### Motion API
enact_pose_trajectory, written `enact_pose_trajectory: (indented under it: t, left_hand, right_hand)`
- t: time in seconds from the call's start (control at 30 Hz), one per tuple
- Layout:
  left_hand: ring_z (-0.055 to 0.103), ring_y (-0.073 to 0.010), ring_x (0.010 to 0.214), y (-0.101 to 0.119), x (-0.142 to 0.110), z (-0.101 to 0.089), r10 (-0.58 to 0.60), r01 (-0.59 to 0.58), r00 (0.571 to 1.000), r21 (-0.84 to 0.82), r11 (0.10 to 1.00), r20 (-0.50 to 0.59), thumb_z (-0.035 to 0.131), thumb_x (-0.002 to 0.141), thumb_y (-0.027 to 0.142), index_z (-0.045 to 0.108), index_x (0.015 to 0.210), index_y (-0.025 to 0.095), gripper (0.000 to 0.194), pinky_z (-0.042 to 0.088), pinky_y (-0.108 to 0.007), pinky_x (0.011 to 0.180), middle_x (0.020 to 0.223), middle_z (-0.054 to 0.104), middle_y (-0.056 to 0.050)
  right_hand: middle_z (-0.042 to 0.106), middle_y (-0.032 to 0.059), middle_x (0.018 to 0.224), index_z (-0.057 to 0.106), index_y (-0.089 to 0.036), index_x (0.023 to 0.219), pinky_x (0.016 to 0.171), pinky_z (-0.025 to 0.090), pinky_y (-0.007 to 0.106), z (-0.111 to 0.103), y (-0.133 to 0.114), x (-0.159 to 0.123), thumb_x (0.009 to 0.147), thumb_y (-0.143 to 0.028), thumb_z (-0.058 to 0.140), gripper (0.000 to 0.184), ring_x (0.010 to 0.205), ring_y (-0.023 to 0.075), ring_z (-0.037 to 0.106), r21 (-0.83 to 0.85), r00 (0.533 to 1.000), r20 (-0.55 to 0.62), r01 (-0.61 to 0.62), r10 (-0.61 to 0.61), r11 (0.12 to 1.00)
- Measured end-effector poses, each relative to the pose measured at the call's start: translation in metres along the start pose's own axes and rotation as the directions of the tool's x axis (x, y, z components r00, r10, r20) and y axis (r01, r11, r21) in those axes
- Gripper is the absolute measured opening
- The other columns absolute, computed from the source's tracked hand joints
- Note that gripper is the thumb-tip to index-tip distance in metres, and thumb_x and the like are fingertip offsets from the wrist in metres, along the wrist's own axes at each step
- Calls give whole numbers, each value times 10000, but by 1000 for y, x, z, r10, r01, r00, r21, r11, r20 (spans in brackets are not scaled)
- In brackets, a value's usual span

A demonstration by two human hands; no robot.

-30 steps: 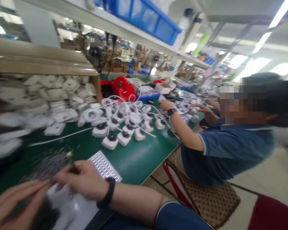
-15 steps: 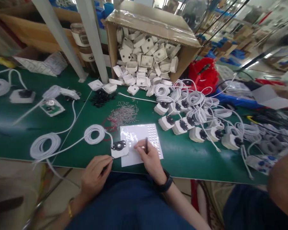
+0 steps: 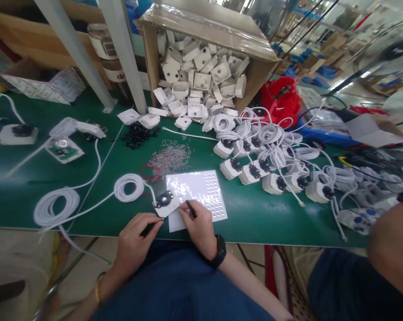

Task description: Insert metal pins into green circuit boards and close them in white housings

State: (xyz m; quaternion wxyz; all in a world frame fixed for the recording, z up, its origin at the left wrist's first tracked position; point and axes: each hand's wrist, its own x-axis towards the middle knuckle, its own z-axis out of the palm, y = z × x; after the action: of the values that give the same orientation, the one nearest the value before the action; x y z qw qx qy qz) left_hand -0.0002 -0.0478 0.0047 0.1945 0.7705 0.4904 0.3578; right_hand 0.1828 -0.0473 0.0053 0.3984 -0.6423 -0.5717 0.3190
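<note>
A white plastic box (image 3: 171, 208) with a black round fitting and white cable lies over the left edge of a white sticker sheet (image 3: 191, 191). My left hand (image 3: 139, 234) is closed, thumb and forefinger pinched at the box's lower corner. My right hand (image 3: 198, 225) is closed around a slender dark tool (image 3: 190, 208), whose exact kind I cannot make out. Its fingertips are over the sheet, at the right side of the box. Small clear stickers (image 3: 214, 191) line the sheet's right part. The box's cable runs left into a coil (image 3: 129, 188).
Behind the sheet lie a pile of screws (image 3: 171, 158) and small black parts (image 3: 137, 135). A cardboard box (image 3: 208, 24) spills white housings. Several cabled boxes (image 3: 251, 173) sit at the right. A larger cable coil (image 3: 56, 207) lies left. Another person's arm (image 3: 393, 240) shows far right.
My right hand has moved left and down from the middle of the sheet to the box's side. The box has turned slightly, and my left fingertips stay at its lower corner.
</note>
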Motion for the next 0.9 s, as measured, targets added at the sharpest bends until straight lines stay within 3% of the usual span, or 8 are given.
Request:
enact_pose_trajectory:
  t: [0.13, 0.3, 0.43, 0.6, 0.7, 0.8, 0.9]
  left_hand:
    - [628, -142, 750, 1, 2, 1, 58, -59, 998, 43, 997, 14, 566, 856, 175, 632, 814, 176, 77, 503, -247, 715, 790, 677, -30]
    - [609, -146, 756, 1, 5, -1, 134, -141, 989, 130, 981, 62, 537, 870, 149, 620, 843, 177, 92, 474, -266, 783, 800, 668, -31]
    - [614, -129, 680, -1, 11, 0, 121, -124, 992, 68, 990, 40, 548, 871, 213, 610, 764, 188, 126, 475, -224, 702, 723, 650, -5]
    - [601, -126, 561, -4, 15, 5, -103, 106, 993, -58, 993, 54, 562, 848, 356, 575, 633, 198, 268, 464, -211, 557, 609, 618, 21]
    - [598, -138, 550, -4, 16, 6, -283, 295, 952, -107, 949, 113, 588, 804, 386, 570, 596, 199, 281, 461, -226, 555, 576, 613, 28]
    - [587, -147, 559, -3, 17, 7, -411, 428, 902, -149, 891, 131, 620, 751, 364, 558, 601, 198, 232, 454, -243, 564, 568, 596, 29]
    - [556, -140, 551, -1, 16, 11, -497, 510, 860, -198, 837, 112, 649, 702, 310, 506, 651, 201, 187, 443, -244, 552, 572, 558, 41]
  right_hand:
    - [612, 7, 684, 625, -178, 767, 595, 427, 240, -2, 0, 6, 810, -188, 543, 93, 571, 128, 513, -29, 999, -43, 24, -25, 999]
    - [614, 15, 720, 601, -186, 772, 637, 449, 241, -4, 0, 17, 814, -162, 526, 90, 661, 144, 568, -40, 994, 40, 106, -104, 994]
    - [612, 34, 788, 571, -192, 808, 679, 457, 245, -6, 3, 25, 836, -136, 486, 105, 746, 156, 585, -108, 961, 137, 254, -239, 961]
    - [591, 33, 828, 532, -198, 842, 683, 464, 251, -9, 2, 27, 785, -61, 470, 161, 774, 166, 584, -208, 938, 226, 310, -262, 928]
    - [591, 45, 842, 522, -198, 844, 691, 468, 266, -4, 2, 25, 750, -31, 453, 203, 805, 184, 588, -224, 943, 192, 312, -272, 923]
    - [580, 33, 752, 529, -197, 809, 635, 467, 280, 2, 2, 25, 784, -59, 452, 160, 710, 189, 581, -270, 977, 88, 211, -194, 939]
    - [606, 47, 768, 567, -190, 812, 647, 495, 296, 4, 6, 24, 809, -66, 449, 171, 720, 194, 601, -244, 969, 118, 242, -219, 939]
